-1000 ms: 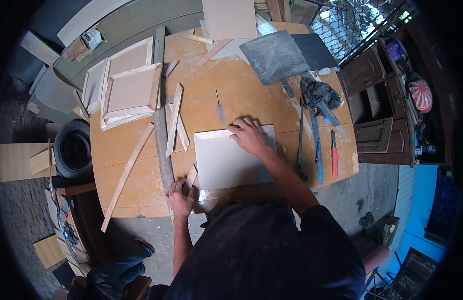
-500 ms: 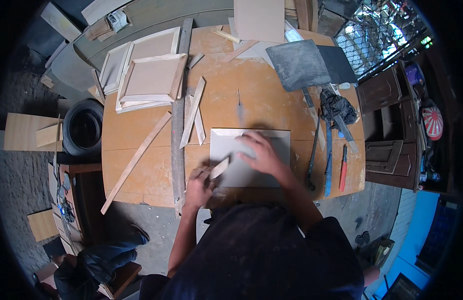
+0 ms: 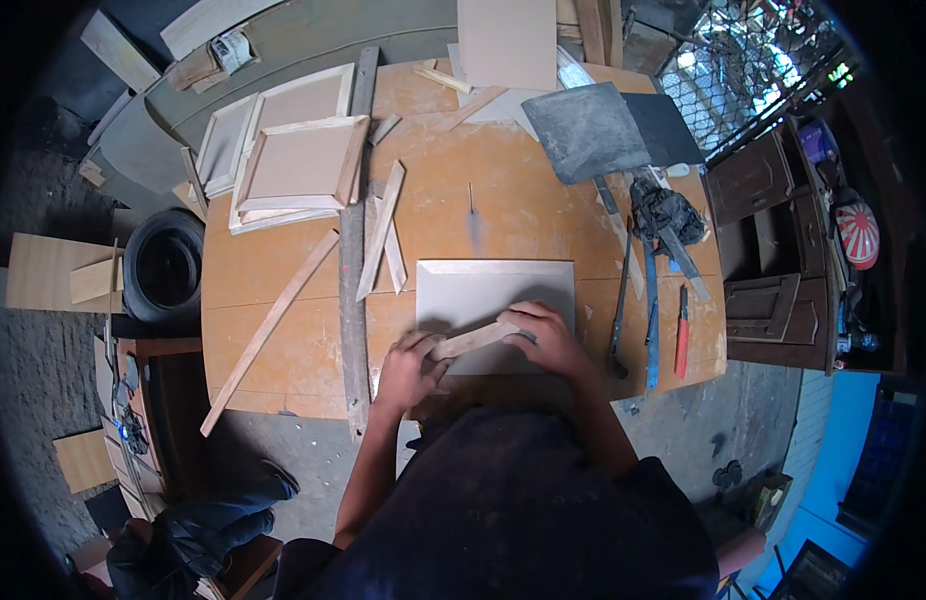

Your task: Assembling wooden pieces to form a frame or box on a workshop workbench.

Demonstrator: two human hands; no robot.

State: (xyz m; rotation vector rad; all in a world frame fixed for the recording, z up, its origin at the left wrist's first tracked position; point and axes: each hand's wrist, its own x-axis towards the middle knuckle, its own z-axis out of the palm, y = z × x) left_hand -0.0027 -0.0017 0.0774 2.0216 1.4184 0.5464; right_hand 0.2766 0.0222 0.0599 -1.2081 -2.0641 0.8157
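Note:
A flat grey-beige rectangular panel (image 3: 488, 292) lies on the orange wooden worktable (image 3: 283, 290) right in front of me. A short pale wooden strip (image 3: 470, 341) rests across the panel's near edge. My left hand (image 3: 410, 368) grips the strip's left end at the panel's near-left corner. My right hand (image 3: 545, 337) holds its right end and presses it down on the panel.
Stacked framed wooden panels (image 3: 298, 165) lie far left, loose wood strips (image 3: 383, 240) beside them. A dark grey sheet (image 3: 588, 130) and a black rag (image 3: 665, 212) sit far right, with long tools and a red-handled tool (image 3: 681, 345). A black tyre (image 3: 165, 268) stands left of the table.
My left hand brought the wooden strip from the table's near edge up onto the panel. My right hand slid back from the panel's far edge to take the strip's other end.

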